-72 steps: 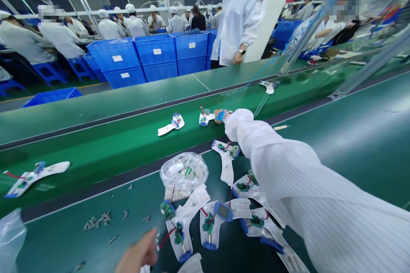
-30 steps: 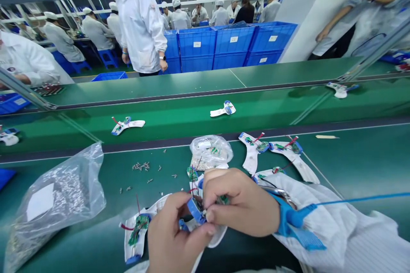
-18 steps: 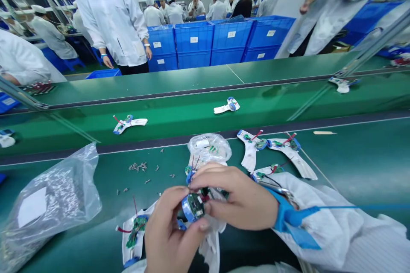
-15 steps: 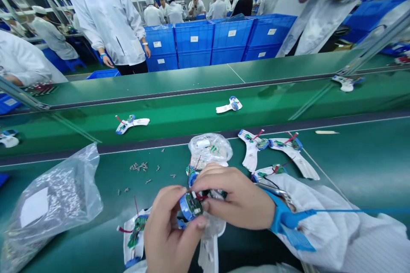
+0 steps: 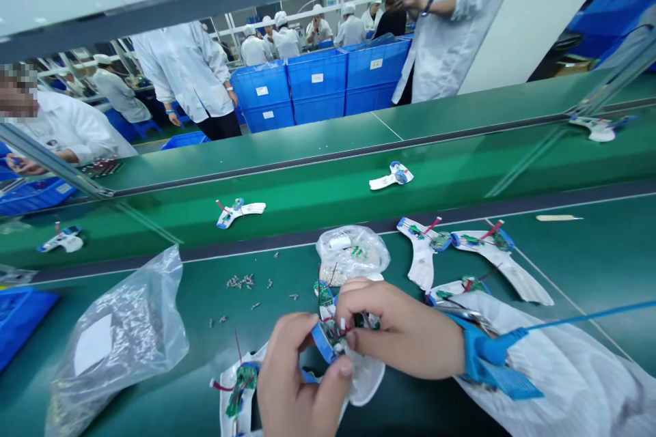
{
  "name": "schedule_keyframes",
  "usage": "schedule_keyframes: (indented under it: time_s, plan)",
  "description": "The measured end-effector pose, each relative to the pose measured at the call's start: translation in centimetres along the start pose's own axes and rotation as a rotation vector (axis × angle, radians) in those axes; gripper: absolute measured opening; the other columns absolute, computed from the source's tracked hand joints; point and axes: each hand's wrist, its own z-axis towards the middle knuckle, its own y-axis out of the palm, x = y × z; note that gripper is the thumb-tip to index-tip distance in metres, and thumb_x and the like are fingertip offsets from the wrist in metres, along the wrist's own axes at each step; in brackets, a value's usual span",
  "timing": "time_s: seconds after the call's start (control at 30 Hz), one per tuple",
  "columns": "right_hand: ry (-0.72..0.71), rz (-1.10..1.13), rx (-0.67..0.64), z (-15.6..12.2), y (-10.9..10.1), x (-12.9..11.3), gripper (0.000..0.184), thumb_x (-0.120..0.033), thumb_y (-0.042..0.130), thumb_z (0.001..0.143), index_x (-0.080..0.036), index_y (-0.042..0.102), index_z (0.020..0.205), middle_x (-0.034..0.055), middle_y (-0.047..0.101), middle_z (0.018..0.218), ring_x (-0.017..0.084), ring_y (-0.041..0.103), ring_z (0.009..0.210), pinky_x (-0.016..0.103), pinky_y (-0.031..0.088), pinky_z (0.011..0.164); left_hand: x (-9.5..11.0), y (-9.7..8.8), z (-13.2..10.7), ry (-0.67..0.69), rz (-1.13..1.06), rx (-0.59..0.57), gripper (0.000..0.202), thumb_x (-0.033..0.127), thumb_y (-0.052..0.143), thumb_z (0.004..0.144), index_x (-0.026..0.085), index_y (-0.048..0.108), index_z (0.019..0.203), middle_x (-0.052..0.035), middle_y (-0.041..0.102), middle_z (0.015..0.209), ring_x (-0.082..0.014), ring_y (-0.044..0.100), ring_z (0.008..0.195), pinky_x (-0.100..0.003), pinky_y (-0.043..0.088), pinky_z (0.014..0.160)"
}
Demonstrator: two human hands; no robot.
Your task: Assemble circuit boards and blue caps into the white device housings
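In the head view my left hand [image 5: 294, 379] is closed round the blue round end of a white plastic housing [image 5: 322, 343] with a small circuit board inside. My right hand [image 5: 404, 334] pinches at the same end, by thin red wires and a small white connector [image 5: 343, 323]; my fingers partly cover them. Below my hands the white body of the housing [image 5: 366, 382] hangs down. A similar white housing with a green board [image 5: 240, 386] lies left of my left hand. Just beyond my fingers another green board [image 5: 324, 292] shows, partly hidden.
A see-through bag of small metal parts [image 5: 123, 334] lies left, near loose screws [image 5: 240, 281]. Behind my hands sits a bag of small white pieces [image 5: 353, 252]. More housings [image 5: 421, 252] lie right; several rest on the green belt [image 5: 318, 198]. Co-workers stand near blue crates [image 5: 318, 78].
The view has shifted, so the bench appears further right and lower. My left hand has tilted the blue end, and my right fingers have drawn into a tighter pinch at it.
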Motion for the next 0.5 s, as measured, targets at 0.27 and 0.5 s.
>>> schedule_keyframes:
  time_s: [0.27,0.5]
  plan:
    - [0.151,0.410,0.171,0.1,0.5,-0.5,0.013,-0.023,0.052,0.078,-0.015,0.056,0.068,0.0006,0.056,0.068,0.012,0.052,0.067,0.024,0.041,0.064,0.8,0.9,0.4,-0.390,-0.264,0.177,0.033,0.045,0.074,0.062,0.024,0.063,0.085,0.0025,0.060,0.077,-0.0093,0.053,0.063,-0.017,0.044,0.060]
    - [0.097,0.365,0.147,0.9,0.3,-1.1,0.020,-0.024,0.053,0.079,-0.014,0.063,0.066,0.0015,0.057,0.065,0.011,0.051,0.065,0.023,0.040,0.063,0.0,0.2,0.7,-0.449,-0.537,0.058,0.031,0.039,0.076,0.063,0.024,0.066,0.087,0.0023,0.062,0.071,-0.0076,0.055,0.060,-0.013,0.045,0.054]
